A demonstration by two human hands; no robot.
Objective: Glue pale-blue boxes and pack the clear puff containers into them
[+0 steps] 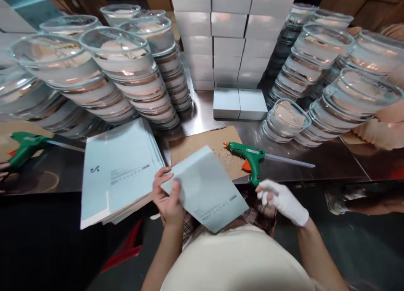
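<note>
Left hand (168, 200) pinches the flat pale-blue carton blank (206, 190) at its left edge, just off the table lip. Right hand (284, 200), white-gloved, is loosely curled and empty, just below the green glue gun (251, 158). Support the blank's free edge before folding; keep clear of the nozzle.

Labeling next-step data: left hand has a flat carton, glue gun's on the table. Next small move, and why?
Probably the right hand reaches for the glue gun: it's empty, gloved, just below the gun, while the left hand alone grips the flat carton.
</note>
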